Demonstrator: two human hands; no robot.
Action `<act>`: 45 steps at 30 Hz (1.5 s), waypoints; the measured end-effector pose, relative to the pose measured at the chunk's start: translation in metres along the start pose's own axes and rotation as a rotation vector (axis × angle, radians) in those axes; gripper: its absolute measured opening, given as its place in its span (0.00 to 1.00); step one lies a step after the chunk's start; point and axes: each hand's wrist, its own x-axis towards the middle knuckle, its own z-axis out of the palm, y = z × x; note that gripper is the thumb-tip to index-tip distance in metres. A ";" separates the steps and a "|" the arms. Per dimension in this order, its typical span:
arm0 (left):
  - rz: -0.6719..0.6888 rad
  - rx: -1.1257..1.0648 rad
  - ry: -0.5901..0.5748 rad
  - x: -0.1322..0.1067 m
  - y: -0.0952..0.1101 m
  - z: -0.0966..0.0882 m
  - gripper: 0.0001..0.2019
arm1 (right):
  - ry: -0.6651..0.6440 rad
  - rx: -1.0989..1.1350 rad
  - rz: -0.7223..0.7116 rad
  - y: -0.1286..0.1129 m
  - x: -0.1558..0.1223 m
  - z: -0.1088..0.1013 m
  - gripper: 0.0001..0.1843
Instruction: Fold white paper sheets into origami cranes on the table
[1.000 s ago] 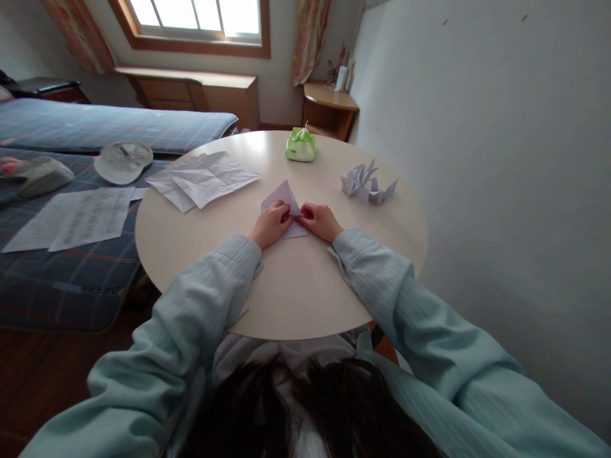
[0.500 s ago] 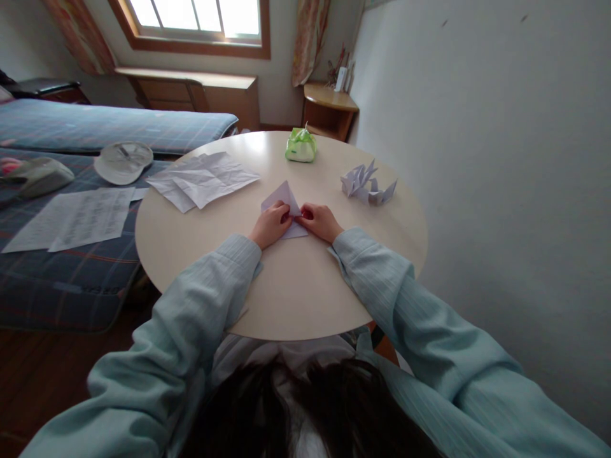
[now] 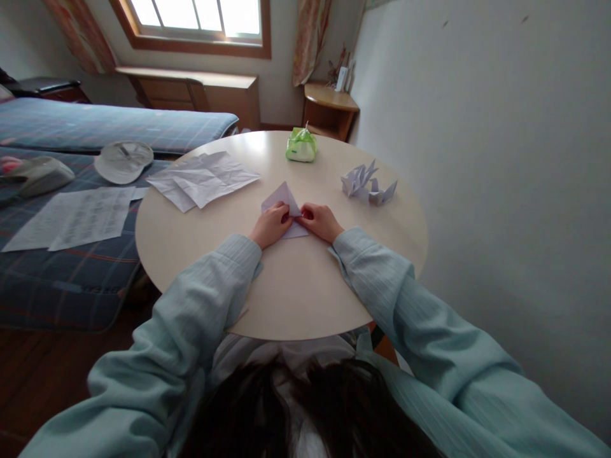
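A folded white paper triangle (image 3: 282,194) lies on the round beige table (image 3: 296,292), its tip pointing away from me. My left hand (image 3: 271,225) rests on the triangle's near left part with its fingers curled and pinching the paper. My right hand (image 3: 319,221) meets it from the right, fingers pressed together on the same fold. Both sleeves are pale blue. The near edge of the paper is hidden under my fingers.
Creased white sheets (image 3: 203,179) lie at the table's left. Several folded paper figures (image 3: 366,184) sit at the right, a green tissue pack (image 3: 300,145) at the far side. A bed (image 3: 62,191) with papers and caps stands left; a white wall is close on the right.
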 end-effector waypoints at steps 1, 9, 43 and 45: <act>0.001 0.000 -0.002 0.000 0.000 0.000 0.06 | 0.000 0.000 0.001 0.000 0.000 0.000 0.09; 0.005 0.006 0.002 0.000 -0.002 0.002 0.05 | 0.000 0.000 -0.006 0.000 0.000 0.000 0.09; -0.015 0.002 -0.022 0.000 -0.001 0.001 0.05 | 0.012 0.014 -0.023 0.002 0.000 0.002 0.09; -0.016 -0.006 -0.023 0.000 -0.001 0.001 0.05 | 0.012 0.010 -0.021 0.001 0.000 0.001 0.09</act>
